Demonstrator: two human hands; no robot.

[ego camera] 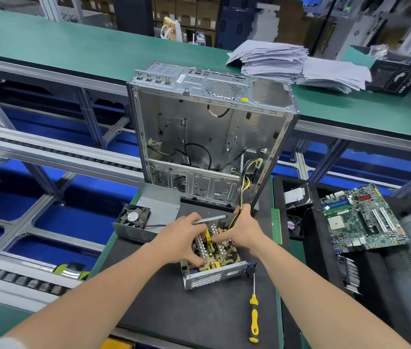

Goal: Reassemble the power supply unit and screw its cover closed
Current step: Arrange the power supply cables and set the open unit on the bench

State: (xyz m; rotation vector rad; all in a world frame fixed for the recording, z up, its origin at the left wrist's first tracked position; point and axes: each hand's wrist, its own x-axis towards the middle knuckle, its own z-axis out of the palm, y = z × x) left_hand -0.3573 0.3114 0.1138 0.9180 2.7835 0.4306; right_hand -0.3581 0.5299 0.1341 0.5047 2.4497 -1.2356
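— Where's the unit?
— Nearest me, the screwdriver lies just right of the power supply unit, which sits open on the black mat. My left hand curls over its circuit board; whether it is gripping, I can't tell. My right hand clasps the cable bundle at its far edge.
— The cover?
— Far-left of the unit lies the cover. The computer case stands behind it.

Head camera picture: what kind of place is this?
Probably a computer repair or assembly workshop: an opened computer case stands ahead, a bare motherboard lies at the right, and roller conveyor rails run alongside.
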